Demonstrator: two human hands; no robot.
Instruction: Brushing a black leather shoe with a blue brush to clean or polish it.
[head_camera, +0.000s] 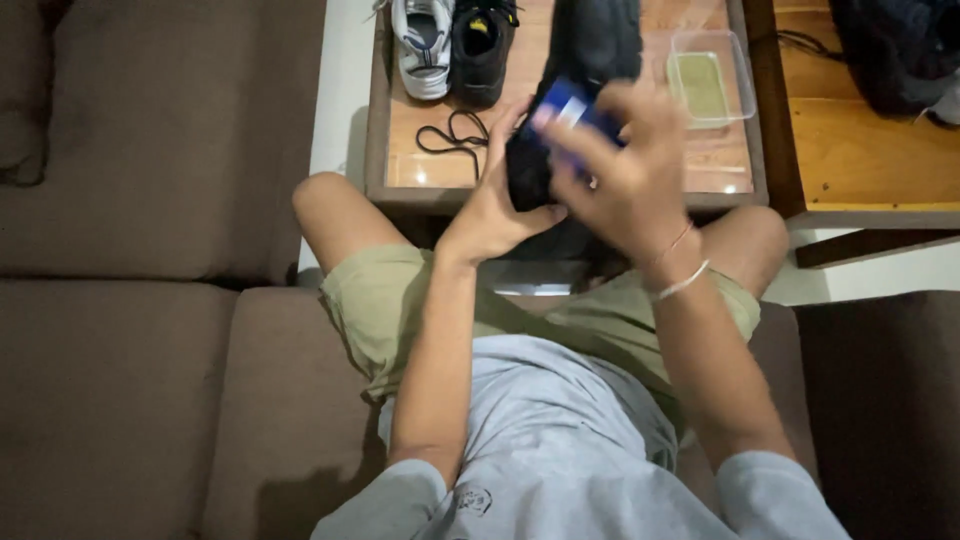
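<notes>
1. The black shoe (590, 60) is the thing in hand — I see it held up over the front edge of the low wooden table (440, 165), its sole end pointing away from me and its near end down between the two hands.
2. My left hand (495, 205) is wrapped under and against the shoe's near end, fingers (505, 125) reaching up its left side and pressed to it, thumb tucked beneath.
3. My right hand (625, 170) sits over the shoe's right side, fingers curled shut on a small blue object (565, 105). It is blurred and I cannot tell what it is; it lies against the shoe's upper surface at the fingertips.
4. A thin silver bracelet (680, 283) rings the right wrist, just behind that hand.
5. Just left of the left fingertips, a loose black lace (450, 135) lies coiled on the tabletop.
6. Beyond the lace, further from the fingers, a white-and-grey sneaker (422, 45) stands beside a second black shoe (482, 50) — the two touch side by side.
7. To the right of the right fingers, a clear plastic container (705, 80) with a greenish pad inside rests on the table.
8. I sit on a brown sofa (130, 380), knees against the table edge.
</notes>
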